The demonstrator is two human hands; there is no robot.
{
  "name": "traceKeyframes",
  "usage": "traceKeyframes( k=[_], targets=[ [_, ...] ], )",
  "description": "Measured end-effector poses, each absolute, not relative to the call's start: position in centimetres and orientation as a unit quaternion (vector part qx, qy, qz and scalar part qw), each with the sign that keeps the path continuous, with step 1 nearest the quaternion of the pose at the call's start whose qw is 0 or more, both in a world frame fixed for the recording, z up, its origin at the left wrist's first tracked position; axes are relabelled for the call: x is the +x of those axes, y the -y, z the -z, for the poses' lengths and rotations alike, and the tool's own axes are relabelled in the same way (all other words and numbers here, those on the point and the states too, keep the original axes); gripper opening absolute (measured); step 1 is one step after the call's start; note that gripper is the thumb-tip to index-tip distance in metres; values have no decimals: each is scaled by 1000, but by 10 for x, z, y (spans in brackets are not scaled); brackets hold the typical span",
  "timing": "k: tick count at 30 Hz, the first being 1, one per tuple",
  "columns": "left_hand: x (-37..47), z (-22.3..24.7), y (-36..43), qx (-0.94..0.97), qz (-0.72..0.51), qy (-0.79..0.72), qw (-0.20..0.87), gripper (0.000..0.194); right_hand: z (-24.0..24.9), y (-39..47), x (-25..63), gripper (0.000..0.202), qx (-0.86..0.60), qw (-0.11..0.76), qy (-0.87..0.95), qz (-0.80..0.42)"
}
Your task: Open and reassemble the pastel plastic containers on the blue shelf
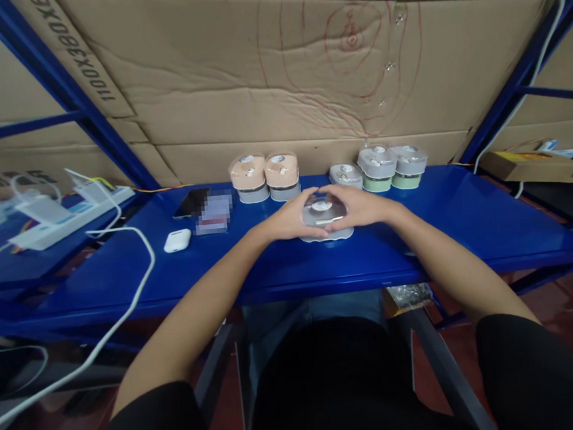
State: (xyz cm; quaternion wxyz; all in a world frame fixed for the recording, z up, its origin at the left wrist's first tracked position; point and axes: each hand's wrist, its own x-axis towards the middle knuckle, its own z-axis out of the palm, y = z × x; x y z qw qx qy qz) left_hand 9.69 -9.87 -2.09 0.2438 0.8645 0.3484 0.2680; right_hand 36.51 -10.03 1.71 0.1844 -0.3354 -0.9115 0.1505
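Two bare hands are curving around one low grey plastic container with a clear lid and round white label (325,225); left hand (287,218) is covering its left side, right hand (363,205) its right. Fingers are arching toward each other at the far side, thumbs at the near side, leaving the label showing between. View is soft here, so can't tell how firmly they're pressing. Container is sitting near the front edge of the blue metal table (271,266).

Just beyond, a similar low grey container (346,175) is resting beside two grey-over-green stacked boxes (377,164). Left of those, two peach-over-grey stacked boxes (283,174) are standing side by side.

Further left, a white rounded earbud case (177,240) is lying near a flat black phone (192,204). Past that, a long white power strip (71,218) is trailing cables. Brown cardboard sheeting (203,68) with red pen rings is backing everything.
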Motion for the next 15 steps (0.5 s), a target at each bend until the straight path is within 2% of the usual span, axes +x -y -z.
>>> traceKeyframes(
  k=[3,6,8,11,13,15],
  targets=[
    [99,21,101,864,-273,-348,243,132,-29,95,393,99,-392,199,883,-165],
    [99,17,105,876,-258,-332,236,123,-37,90,427,90,-484,181,841,-159],
    [98,14,108,897,-222,-314,218,103,-38,87,444,87,-533,149,817,-162],
    [96,11,110,914,-179,-306,199,62,-35,85,455,86,-571,103,798,-163],
    [96,10,111,912,-184,-306,201,52,-33,84,455,86,-575,83,800,-153],
    [96,9,110,909,-204,-302,203,52,-31,83,453,87,-573,70,804,-143]
  ],
)
